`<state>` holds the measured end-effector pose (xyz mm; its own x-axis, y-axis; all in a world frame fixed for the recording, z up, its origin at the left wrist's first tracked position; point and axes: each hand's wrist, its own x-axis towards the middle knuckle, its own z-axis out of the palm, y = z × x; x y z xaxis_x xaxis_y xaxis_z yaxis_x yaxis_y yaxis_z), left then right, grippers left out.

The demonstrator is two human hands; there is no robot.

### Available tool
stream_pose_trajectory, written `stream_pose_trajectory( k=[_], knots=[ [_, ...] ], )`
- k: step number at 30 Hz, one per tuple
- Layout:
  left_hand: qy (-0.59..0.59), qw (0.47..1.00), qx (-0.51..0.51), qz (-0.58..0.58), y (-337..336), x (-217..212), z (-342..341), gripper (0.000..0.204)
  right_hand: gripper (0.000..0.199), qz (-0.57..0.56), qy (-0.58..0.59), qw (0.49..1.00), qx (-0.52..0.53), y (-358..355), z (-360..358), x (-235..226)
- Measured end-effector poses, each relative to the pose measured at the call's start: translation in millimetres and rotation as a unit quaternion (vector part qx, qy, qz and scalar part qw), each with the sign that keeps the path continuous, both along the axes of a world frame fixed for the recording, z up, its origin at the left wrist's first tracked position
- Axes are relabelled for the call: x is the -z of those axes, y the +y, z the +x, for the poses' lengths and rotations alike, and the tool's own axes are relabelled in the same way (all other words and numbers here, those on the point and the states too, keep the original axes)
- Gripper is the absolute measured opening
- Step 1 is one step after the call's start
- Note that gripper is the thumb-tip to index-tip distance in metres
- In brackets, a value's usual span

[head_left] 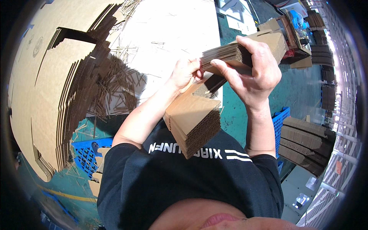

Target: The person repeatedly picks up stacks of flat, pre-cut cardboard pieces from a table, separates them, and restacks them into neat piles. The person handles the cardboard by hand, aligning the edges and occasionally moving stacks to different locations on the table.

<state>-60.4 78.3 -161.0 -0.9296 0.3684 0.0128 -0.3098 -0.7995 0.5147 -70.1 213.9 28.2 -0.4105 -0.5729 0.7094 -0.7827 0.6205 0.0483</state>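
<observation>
A thick stack of die-cut brown cardboard sheets (193,111) is held up in front of my chest, tilted, with its corrugated edges showing and a notch in its middle. My right hand (258,71) is wrapped over the stack's far right part, thumb on the near side and fingers across the top. At the notch, my left hand (186,73) has its fingers curled in and pressed to the stack's left edge. Its fingertips are partly hidden, so any small scrap between them cannot be made out.
Large cardboard stacks (50,88) with stepped edges stand at the left. Thin cardboard scraps (119,86) lie heaped beside them on the white tabletop (172,23). Blue plastic pallets (86,153) stand on the green floor, and more bundled cardboard (306,145) sits at the right.
</observation>
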Motion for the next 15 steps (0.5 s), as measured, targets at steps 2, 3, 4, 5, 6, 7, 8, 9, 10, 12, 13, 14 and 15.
stream_pose_trajectory(
  k=[2,3,4,5,6,7,8,9,10,12,13,14,15],
  knots=[
    [-0.036,0.997,-0.062,0.01,-3.0,5.2,-4.7,0.021,0.045,-0.003,0.001,1.0,-0.001,1.0,-2.2,-0.1],
    [-0.046,0.993,-0.086,0.061,-17.0,13.6,-10.9,0.02,0.045,-0.005,0.006,1.0,0.004,1.7,-3.3,0.3],
    [-0.057,0.986,-0.11,0.112,-29.6,21.5,-16.2,0.02,0.045,-0.007,0.01,1.0,0.007,2.0,-4.5,0.7],
    [-0.098,0.974,-0.185,0.092,-39.9,23.1,-19.5,0.02,0.045,-0.01,0.018,1.0,0.003,0.0,-6.2,1.0],
    [-0.138,0.954,-0.258,0.07,-48.6,14.4,-19.6,0.024,0.044,-0.004,0.021,1.0,0.013,-2.0,-6.5,1.4],
    [-0.129,0.945,-0.293,-0.066,-58.3,4.8,-15.0,0.026,0.044,0.002,0.023,0.999,0.022,-4.7,-6.9,2.1],
    [-0.115,0.918,-0.323,-0.201,-69.0,-16.9,-9.0,0.03,0.044,0.008,0.027,0.999,0.031,-7.4,-8.3,2.6],
    [-0.131,0.888,-0.353,-0.264,-83.0,-30.8,-5.9,0.035,0.046,0.003,0.049,0.998,0.03,-11.8,-13.3,4.7],
    [-0.146,0.854,-0.377,-0.327,-95.0,-36.0,-2.2,0.04,0.046,0.008,0.051,0.998,0.042,-12.3,-15.6,7.2],
    [-0.013,0.774,-0.51,-0.374,-121.1,-47.3,19.0,0.041,0.047,0.015,0.056,0.997,0.057,-16.5,-18.8,7.7],
    [0.05,0.704,-0.607,-0.366,-115.7,-57.5,31.8,0.036,0.049,0.017,0.042,0.997,0.07,-17.4,-17.3,7.7],
    [0.114,0.615,-0.696,-0.353,-104.3,-81.0,48.9,0.031,0.049,0.007,0.039,0.997,0.064,-19.6,-18.0,8.4],
    [0.211,0.513,-0.733,-0.393,-97.7,-90.7,64.4,0.031,0.05,-0.002,0.038,0.998,0.059,-21.2,-19.2,7.6]
  ],
)
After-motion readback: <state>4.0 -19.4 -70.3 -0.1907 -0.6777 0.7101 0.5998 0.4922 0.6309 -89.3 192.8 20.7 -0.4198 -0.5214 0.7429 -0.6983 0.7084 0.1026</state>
